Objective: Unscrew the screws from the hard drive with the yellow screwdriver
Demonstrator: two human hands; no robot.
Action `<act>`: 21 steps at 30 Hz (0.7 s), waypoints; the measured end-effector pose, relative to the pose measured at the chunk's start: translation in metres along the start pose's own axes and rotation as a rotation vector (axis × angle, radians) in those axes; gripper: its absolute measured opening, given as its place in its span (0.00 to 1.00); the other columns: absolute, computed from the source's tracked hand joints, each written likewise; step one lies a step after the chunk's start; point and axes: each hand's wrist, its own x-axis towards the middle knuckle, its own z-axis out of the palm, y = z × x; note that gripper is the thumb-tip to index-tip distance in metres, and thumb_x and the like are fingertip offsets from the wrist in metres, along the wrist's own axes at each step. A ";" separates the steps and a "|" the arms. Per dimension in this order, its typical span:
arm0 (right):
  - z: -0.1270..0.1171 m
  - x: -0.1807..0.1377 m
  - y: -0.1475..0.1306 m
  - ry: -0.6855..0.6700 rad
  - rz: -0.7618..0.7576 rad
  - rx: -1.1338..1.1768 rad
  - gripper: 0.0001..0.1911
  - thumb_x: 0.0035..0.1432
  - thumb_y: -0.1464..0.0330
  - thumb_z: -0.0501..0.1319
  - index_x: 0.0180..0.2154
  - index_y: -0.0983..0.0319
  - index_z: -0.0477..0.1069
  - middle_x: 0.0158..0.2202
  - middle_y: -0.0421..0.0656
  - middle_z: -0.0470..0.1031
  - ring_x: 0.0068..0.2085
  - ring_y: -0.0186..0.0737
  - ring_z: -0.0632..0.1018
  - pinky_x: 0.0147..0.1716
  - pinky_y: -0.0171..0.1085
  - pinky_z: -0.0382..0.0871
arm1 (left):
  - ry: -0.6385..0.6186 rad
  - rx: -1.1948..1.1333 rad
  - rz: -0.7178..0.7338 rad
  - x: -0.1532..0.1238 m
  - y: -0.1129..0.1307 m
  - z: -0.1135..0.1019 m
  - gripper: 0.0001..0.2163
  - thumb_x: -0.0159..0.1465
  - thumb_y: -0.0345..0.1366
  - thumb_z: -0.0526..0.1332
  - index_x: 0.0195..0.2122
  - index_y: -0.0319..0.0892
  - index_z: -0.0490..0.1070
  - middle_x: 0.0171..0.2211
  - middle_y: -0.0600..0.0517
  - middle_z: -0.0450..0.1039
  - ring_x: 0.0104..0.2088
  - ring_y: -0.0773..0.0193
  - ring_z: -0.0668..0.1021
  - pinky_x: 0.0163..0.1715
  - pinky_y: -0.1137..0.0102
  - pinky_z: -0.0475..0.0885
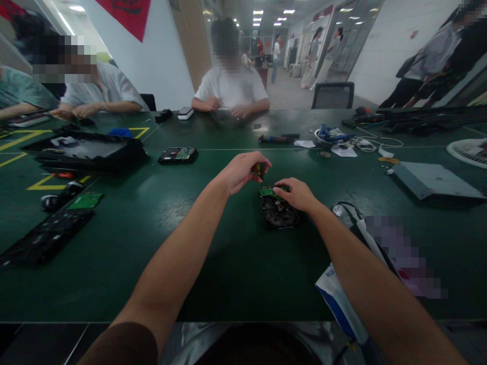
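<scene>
A hard drive (280, 212) lies on the green table in front of me, its dark metal body towards me and a green circuit board (267, 192) at its far end. My left hand (245, 171) is closed around the yellow and black handle of a screwdriver (260, 169), held upright with its thin shaft pointing down at the board's left corner. My right hand (296, 193) rests on the drive's right far side, thumb and fingers gripping its edge and board. The hand hides part of the board.
Another drive (177, 155) lies further back. On the left are a black tray (87, 149), a loose green board (85, 201) and a long black part (47, 235). A grey metal box (437, 180) and cables (367, 144) lie right. A person (230, 86) sits opposite.
</scene>
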 end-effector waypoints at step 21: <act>-0.002 0.001 -0.001 -0.011 -0.031 0.002 0.15 0.71 0.57 0.62 0.52 0.55 0.81 0.49 0.46 0.83 0.47 0.47 0.80 0.47 0.44 0.72 | 0.092 0.093 0.074 0.002 0.000 0.002 0.09 0.63 0.40 0.64 0.34 0.38 0.77 0.36 0.46 0.77 0.37 0.62 0.78 0.31 0.71 0.77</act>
